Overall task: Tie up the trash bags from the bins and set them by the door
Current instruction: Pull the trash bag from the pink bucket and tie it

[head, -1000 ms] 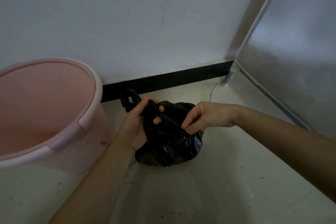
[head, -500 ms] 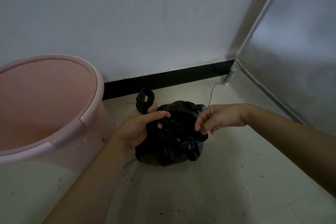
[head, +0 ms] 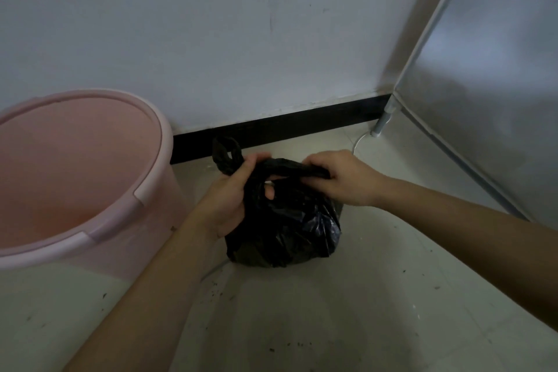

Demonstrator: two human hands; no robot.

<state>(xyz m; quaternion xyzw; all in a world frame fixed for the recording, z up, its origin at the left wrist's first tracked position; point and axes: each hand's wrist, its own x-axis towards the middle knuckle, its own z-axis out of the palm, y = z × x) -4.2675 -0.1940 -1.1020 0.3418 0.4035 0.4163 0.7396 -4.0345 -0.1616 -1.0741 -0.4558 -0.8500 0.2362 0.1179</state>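
A small black trash bag sits on the pale tiled floor in front of the wall. My left hand grips one twisted handle of the bag, and that handle's loop sticks up behind my fingers. My right hand is closed on the other handle, which stretches across the top of the bag between both hands. Left of the bag stands a pink plastic bin with nothing showing inside it.
A white wall with a black baseboard runs behind the bag. A grey metallic appliance stands at the right, with a white cord at its foot. Dark crumbs are scattered over the floor in front.
My right hand has closed on the right handle and pulled it taut across the bag's top. The left hand kept its grip on the left handle.
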